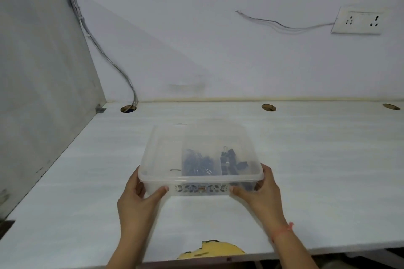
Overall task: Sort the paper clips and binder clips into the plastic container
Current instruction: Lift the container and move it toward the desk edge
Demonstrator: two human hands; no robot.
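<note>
A translucent plastic container (200, 159) with a lid on sits on a pale white desk (306, 159), close to the near edge, held at both front corners. Through the cloudy plastic, a heap of bluish paper clips (197, 165) lies in a middle section and dark binder clips (229, 162) sit in the section to their right, apart from them, so the sorting looks done. The leftmost section looks nearly bare; one small dark piece there is too blurred to name.

The left hand (136, 201) wraps the front-left corner: its thumb presses the front wall, and the other fingers curl round the side below the rim. The right hand (263, 194) mirrors it at the front-right corner, thumb on the front wall. Both hands are closed on the box, probably to steady, slide or lift it evenly without tipping the clips together.

Between the two thumbs, a patterned band (202, 188) runs along the front wall. Beyond the fingers, past the box, round cable holes (268, 107) line the back of the desk. A wall socket (358, 20) is high on the right.
</note>
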